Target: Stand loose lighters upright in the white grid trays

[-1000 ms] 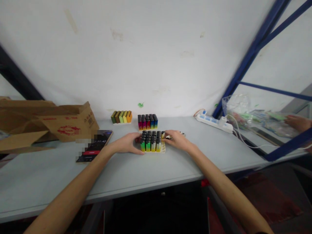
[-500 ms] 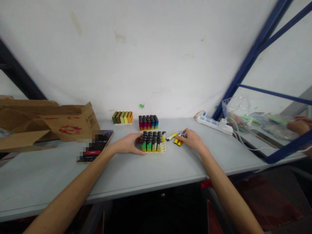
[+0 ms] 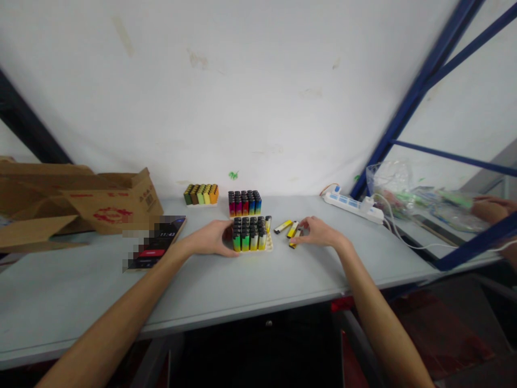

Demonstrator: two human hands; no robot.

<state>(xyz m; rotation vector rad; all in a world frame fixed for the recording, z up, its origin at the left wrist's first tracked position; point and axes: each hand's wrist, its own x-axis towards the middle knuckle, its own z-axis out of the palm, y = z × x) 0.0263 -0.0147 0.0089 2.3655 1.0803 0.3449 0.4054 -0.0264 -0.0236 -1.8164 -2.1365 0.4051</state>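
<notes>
A white tray (image 3: 270, 243) holds rows of upright lighters (image 3: 249, 235) with black tops, green at the left and turning yellow-white to the right. Its right column shows open slots, with one yellow-and-white lighter (image 3: 268, 223) at the back. My left hand (image 3: 212, 237) grips the tray's left side, thumb at the front corner and fingers partly hidden behind. To the right, my right hand (image 3: 319, 233) pinches a yellow-and-white lighter (image 3: 295, 242) lying on the table. Two more loose yellow lighters (image 3: 283, 226) lie beside it.
Behind stand a tray of pink-to-blue lighters (image 3: 244, 203) and one of green-to-orange lighters (image 3: 201, 194). A phone (image 3: 161, 240) and an open cardboard box (image 3: 113, 202) are at left. At right are a power strip (image 3: 353, 206), a blue frame, plastic bags (image 3: 436, 207) and another person's hand (image 3: 490, 207).
The loose lighters, bunched under my right hand before, now lie spread apart. My right hand has shifted slightly nearer onto the closest one. My left hand stays on the tray.
</notes>
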